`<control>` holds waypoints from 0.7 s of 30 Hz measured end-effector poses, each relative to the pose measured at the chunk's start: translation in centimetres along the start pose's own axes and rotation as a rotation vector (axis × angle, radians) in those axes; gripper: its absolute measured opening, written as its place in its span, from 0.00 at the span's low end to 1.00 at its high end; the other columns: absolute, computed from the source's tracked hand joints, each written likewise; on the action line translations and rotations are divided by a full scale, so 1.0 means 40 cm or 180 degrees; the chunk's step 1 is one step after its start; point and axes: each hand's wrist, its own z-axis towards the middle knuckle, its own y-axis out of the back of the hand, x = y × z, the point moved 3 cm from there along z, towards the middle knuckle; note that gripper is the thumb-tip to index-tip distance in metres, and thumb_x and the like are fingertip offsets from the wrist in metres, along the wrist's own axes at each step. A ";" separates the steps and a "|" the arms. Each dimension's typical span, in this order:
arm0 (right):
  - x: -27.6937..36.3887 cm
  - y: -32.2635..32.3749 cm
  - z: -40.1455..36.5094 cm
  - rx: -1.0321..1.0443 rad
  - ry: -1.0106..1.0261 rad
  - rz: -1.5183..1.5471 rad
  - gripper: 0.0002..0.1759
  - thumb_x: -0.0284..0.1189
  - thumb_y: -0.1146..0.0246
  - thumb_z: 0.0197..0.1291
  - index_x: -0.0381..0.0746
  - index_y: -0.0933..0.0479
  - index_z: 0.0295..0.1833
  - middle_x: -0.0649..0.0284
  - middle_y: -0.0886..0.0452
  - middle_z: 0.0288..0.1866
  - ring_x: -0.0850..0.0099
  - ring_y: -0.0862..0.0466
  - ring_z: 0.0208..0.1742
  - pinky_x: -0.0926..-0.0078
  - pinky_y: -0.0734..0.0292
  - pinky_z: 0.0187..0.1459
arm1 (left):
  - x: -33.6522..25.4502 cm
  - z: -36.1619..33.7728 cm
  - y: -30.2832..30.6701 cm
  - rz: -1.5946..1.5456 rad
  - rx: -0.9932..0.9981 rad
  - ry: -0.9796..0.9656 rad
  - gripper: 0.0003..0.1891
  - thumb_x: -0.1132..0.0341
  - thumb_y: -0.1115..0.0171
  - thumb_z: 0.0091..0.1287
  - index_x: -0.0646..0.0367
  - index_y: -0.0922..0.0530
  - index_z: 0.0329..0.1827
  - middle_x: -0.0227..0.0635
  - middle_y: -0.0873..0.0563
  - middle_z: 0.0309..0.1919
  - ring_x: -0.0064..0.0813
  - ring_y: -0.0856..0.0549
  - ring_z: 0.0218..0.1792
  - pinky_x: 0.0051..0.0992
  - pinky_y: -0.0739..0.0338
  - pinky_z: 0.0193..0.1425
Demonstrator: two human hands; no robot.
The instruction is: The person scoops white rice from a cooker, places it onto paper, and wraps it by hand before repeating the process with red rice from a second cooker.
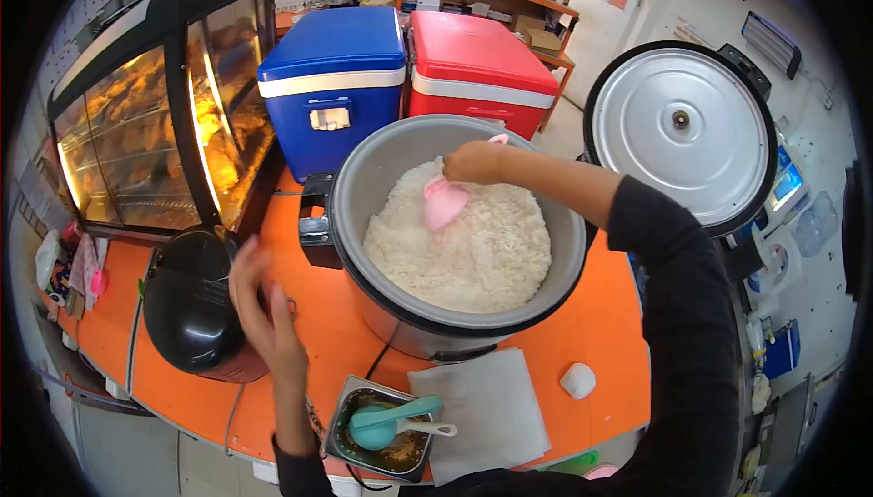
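- While the right hand (pixel 468 163) is gripping a pink scoop (pixel 444 209) by its handle, the scoop's bowl is sitting just below those fingers, at the white rice (pixel 464 261); how deep it is reaching cannot be told.
- Around the right hand, the pot (pixel 568 233) is curving wide, its rim passing beneath the forearm and leaving room over the rice on the hand's near side.
- Open, slightly blurred, the left hand (pixel 264 311) is hovering outside the pot, fingers spreading, close to a black appliance (pixel 191 301); contact is unclear.
- Between left hand and pot, a strip of orange desk (pixel 314 301) is showing.
- Nearer the body than both hands, a metal tray (pixel 341 424) is lying by the desk's near edge, just beside paper sheets (pixel 491 415).
- Beyond the right hand, blue (pixel 332 138) and red (pixel 482 47) coolers are standing behind the pot's far rim.
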 end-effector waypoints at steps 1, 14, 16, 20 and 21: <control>-0.010 0.031 -0.023 -0.0293 -0.0359 -0.0240 0.15 0.28 0.37 0.45 0.43 0.23 0.43 0.60 0.21 0.29 0.60 0.17 0.34 0.57 0.24 0.31 | 0.039 0.045 -0.032 -0.0287 0.0038 0.0323 0.17 0.67 0.52 0.64 0.63 0.31 0.56 0.42 0.29 0.58 0.35 0.33 0.61 0.32 0.41 0.63; -0.048 -0.068 -0.098 0.0692 -0.1420 -0.0871 0.09 0.34 0.38 0.45 0.45 0.21 0.34 0.62 0.17 0.32 0.67 0.17 0.34 0.68 0.26 0.27 | 0.430 0.203 -0.244 0.0125 0.1596 0.2027 0.25 0.53 0.58 0.69 0.69 0.32 0.57 0.50 0.22 0.50 0.41 0.23 0.52 0.33 0.34 0.57; -0.034 -0.056 -0.102 0.0050 -0.1073 -0.1342 0.03 0.32 0.36 0.41 0.46 0.18 0.23 0.62 0.18 0.24 0.67 0.17 0.26 0.69 0.29 0.20 | 0.428 0.195 -0.249 -0.0347 0.1545 0.2251 0.24 0.54 0.59 0.70 0.67 0.30 0.55 0.45 0.21 0.47 0.34 0.22 0.48 0.29 0.32 0.54; 0.000 -0.027 -0.171 0.0457 -0.1306 -0.0921 0.07 0.34 0.37 0.45 0.44 0.18 0.28 0.62 0.17 0.29 0.65 0.16 0.31 0.65 0.27 0.26 | 0.376 0.190 -0.247 -0.0579 0.1037 0.2364 0.20 0.58 0.59 0.71 0.62 0.28 0.55 0.40 0.21 0.46 0.30 0.22 0.46 0.28 0.31 0.52; 0.016 -0.012 -0.192 0.0870 -0.1304 -0.0480 0.11 0.37 0.41 0.50 0.42 0.20 0.34 0.61 0.17 0.32 0.62 0.18 0.36 0.64 0.27 0.33 | 0.385 0.192 -0.253 -0.0592 0.1047 0.2375 0.20 0.58 0.59 0.71 0.62 0.28 0.55 0.40 0.21 0.46 0.30 0.22 0.46 0.28 0.31 0.52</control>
